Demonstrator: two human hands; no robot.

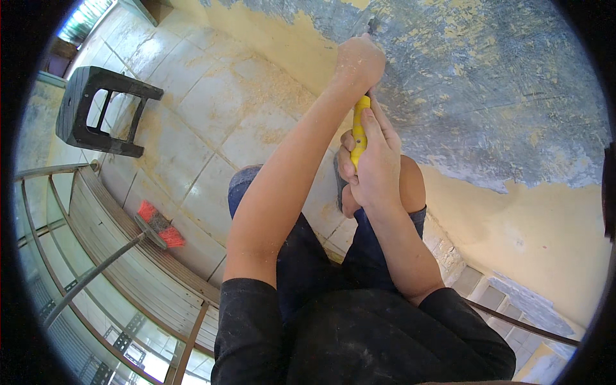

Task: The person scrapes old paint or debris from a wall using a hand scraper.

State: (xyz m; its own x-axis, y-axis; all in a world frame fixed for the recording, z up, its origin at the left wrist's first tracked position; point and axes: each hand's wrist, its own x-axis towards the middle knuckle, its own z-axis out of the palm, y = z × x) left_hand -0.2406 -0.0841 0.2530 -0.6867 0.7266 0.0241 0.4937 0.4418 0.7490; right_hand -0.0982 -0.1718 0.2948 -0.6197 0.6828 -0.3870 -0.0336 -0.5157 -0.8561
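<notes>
My right hand (378, 160) is wrapped round the yellow handle of a scraper (359, 131), thumb lying along it. Farther up, my left hand (361, 62) is closed over the tool's front part, which it mostly hides. A small dark piece, likely the blade, shows beyond my left knuckles against the wall (475, 96). Patchy blue-grey paint covers this wall, with scratched yellowish spots and a ragged lower border above bare cream plaster. Pale dust specks cling to my left hand and forearm.
A black plastic stool (102, 112) lies tipped on the dusty tiled floor (212, 122) at left. Nearer is a broom (159, 226) with red and dark bristles, beside a glass-paneled cabinet (109, 269). My bent legs are beneath my arms, close to the wall.
</notes>
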